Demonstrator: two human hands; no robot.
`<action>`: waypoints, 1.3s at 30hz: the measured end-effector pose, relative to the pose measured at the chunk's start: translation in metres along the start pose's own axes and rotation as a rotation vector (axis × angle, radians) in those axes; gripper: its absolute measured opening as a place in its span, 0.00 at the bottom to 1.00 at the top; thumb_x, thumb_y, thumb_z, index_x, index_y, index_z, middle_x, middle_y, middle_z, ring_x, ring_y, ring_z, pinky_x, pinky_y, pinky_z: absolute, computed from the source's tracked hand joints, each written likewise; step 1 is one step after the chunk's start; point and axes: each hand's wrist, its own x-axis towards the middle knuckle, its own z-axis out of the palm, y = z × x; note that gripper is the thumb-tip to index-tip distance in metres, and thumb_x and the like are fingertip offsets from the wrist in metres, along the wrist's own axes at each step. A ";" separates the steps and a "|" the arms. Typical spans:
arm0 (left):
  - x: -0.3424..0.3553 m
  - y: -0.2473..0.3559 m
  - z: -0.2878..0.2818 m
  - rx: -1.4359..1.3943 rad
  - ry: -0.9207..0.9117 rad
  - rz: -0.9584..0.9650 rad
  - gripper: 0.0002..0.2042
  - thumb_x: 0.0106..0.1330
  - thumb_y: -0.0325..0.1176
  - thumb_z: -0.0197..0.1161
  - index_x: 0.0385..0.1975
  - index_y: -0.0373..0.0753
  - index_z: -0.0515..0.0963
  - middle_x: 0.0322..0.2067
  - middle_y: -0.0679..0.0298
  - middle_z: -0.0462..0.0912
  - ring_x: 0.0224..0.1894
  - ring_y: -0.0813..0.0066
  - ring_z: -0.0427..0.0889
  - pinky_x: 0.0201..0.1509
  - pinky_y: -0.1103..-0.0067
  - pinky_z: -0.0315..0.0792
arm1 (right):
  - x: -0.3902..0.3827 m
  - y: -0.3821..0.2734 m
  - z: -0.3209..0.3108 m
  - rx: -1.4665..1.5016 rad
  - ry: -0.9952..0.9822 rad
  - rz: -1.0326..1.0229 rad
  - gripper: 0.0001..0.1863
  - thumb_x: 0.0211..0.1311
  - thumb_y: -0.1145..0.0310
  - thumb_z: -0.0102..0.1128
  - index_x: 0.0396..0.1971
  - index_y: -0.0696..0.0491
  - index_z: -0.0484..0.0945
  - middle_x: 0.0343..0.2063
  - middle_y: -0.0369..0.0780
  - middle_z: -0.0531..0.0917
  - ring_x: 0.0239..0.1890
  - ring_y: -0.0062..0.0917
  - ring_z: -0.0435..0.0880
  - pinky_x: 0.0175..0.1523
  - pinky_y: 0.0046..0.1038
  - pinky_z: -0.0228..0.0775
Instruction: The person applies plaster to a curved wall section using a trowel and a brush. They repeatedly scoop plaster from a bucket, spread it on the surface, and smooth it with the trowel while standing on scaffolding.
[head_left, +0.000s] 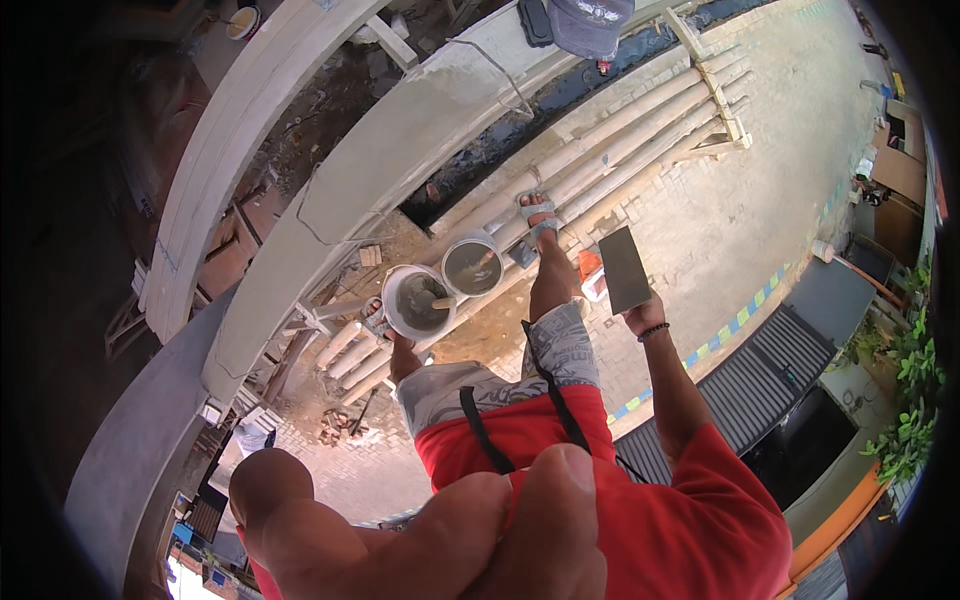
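Observation:
My right hand grips a flat rectangular grey trowel or board, held up at the right of centre. My left hand looms very large at the bottom, close to the camera, fingers curled; whatever they grip is out of sight. Below me, two white buckets stand side by side between my sandalled feet: one has grey mix and a light handle in it, the other murky grey liquid and another handle. My right foot rests on long pale wooden poles.
A curved grey concrete band runs along the left, with a grey cap at its upper end. Far below lie a paved ground, a dark trench, a striped metal sheet, boards and green plants at right.

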 end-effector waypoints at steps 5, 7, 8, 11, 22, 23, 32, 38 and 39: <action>-0.012 0.001 0.006 0.030 0.027 -0.030 0.12 0.69 0.40 0.42 0.29 0.43 0.70 0.37 0.60 0.79 0.35 0.65 0.76 0.33 0.81 0.74 | 0.006 0.002 -0.019 0.021 -0.081 -0.008 0.13 0.64 0.67 0.42 0.41 0.57 0.72 0.28 0.38 0.79 0.23 0.20 0.77 0.22 0.20 0.66; -0.016 0.018 0.036 0.002 0.144 -0.178 0.09 0.65 0.39 0.45 0.30 0.43 0.69 0.38 0.60 0.78 0.38 0.64 0.77 0.33 0.79 0.74 | 0.010 0.000 -0.015 0.015 -0.106 -0.006 0.13 0.64 0.67 0.42 0.41 0.57 0.72 0.28 0.37 0.79 0.23 0.20 0.77 0.22 0.21 0.66; -0.003 0.019 0.038 -0.045 0.115 -0.252 0.07 0.62 0.38 0.48 0.30 0.42 0.69 0.37 0.60 0.78 0.37 0.64 0.77 0.32 0.78 0.75 | 0.010 0.002 -0.012 0.023 -0.078 -0.002 0.12 0.64 0.67 0.42 0.41 0.57 0.72 0.28 0.37 0.79 0.22 0.20 0.76 0.22 0.21 0.66; 0.027 0.015 0.018 -0.334 -0.410 -0.170 0.05 0.51 0.30 0.56 0.25 0.40 0.67 0.28 0.60 0.76 0.32 0.66 0.78 0.26 0.74 0.73 | 0.016 0.004 -0.016 -0.044 -0.062 -0.047 0.11 0.64 0.68 0.43 0.40 0.56 0.73 0.28 0.37 0.79 0.23 0.20 0.76 0.24 0.21 0.67; -0.013 -0.181 0.325 0.102 -0.519 -0.535 0.21 0.57 0.24 0.48 0.54 0.32 0.64 0.56 0.51 0.64 0.61 0.53 0.58 0.65 0.64 0.52 | 0.009 0.004 -0.074 0.117 -0.039 -0.017 0.14 0.63 0.65 0.46 0.44 0.56 0.73 0.33 0.36 0.80 0.32 0.19 0.79 0.33 0.20 0.71; -0.005 -0.194 0.343 0.150 -0.525 -0.526 0.23 0.58 0.24 0.47 0.56 0.32 0.63 0.59 0.52 0.61 0.63 0.53 0.55 0.67 0.65 0.49 | 0.009 0.002 -0.081 0.137 -0.027 -0.023 0.14 0.63 0.65 0.46 0.44 0.56 0.73 0.34 0.36 0.79 0.33 0.19 0.79 0.34 0.20 0.71; 0.044 -0.269 0.440 0.265 -0.542 -0.377 0.31 0.52 0.20 0.49 0.61 0.35 0.56 0.65 0.56 0.49 0.67 0.57 0.48 0.69 0.66 0.46 | 0.040 -0.030 -0.149 0.170 0.030 -0.094 0.15 0.64 0.66 0.44 0.48 0.57 0.70 0.37 0.36 0.78 0.38 0.19 0.78 0.41 0.21 0.71; 0.044 -0.268 0.436 0.333 -0.616 -0.381 0.32 0.54 0.22 0.51 0.62 0.36 0.54 0.66 0.60 0.47 0.68 0.62 0.47 0.70 0.68 0.42 | 0.091 -0.117 -0.083 0.109 -0.111 -0.164 0.18 0.63 0.65 0.47 0.50 0.58 0.69 0.41 0.39 0.78 0.40 0.23 0.79 0.43 0.24 0.74; 0.043 -0.269 0.435 0.340 -0.625 -0.397 0.31 0.54 0.22 0.51 0.62 0.36 0.54 0.66 0.60 0.47 0.68 0.63 0.47 0.70 0.68 0.41 | 0.100 -0.137 -0.059 0.108 -0.207 -0.180 0.19 0.62 0.64 0.48 0.50 0.59 0.68 0.43 0.41 0.78 0.42 0.26 0.79 0.45 0.27 0.75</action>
